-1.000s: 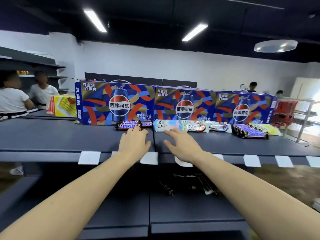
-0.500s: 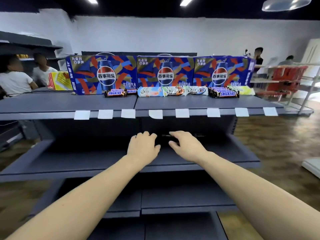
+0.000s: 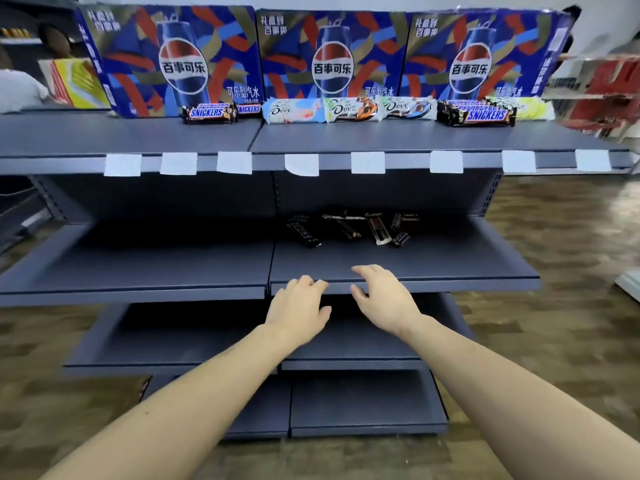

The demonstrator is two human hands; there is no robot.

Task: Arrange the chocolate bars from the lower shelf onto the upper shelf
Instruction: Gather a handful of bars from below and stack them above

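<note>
Down from the upper shelf [image 3: 346,142] within a second, both now at the front lip of the lower shelf [image 3: 450,268]. Left hand [image 3: 298,308] empty, fingers loosely bent and relaxed, knuckles just at the lip. Right hand [image 3: 384,299] empty too, fingers spread and reaching forward over the edge, thumb hanging below it. Nothing pinched or held by either. A second ago flat on the upper shelf just short of the row of bars there; half a second ago already lowered in front of the lower shelf. Straight ahead of the hands and well beyond the fingertips, toward the back of the lower shelf: a loose scatter of dark chocolate bars [image 3: 349,226], lying at odd angles, some overlapping. Above the hands, along the back of the upper shelf: the arranged row of bars [image 3: 349,109], Snickers at both ends and pale Dove wrappers between, set against three cola boxes [image 3: 332,60]. Likely meaning: one placement finished, next pickup beginning. Still to do: a deeper reach under the upper shelf to the scatter, then several more trips, judging by the number of bars left.
</note>
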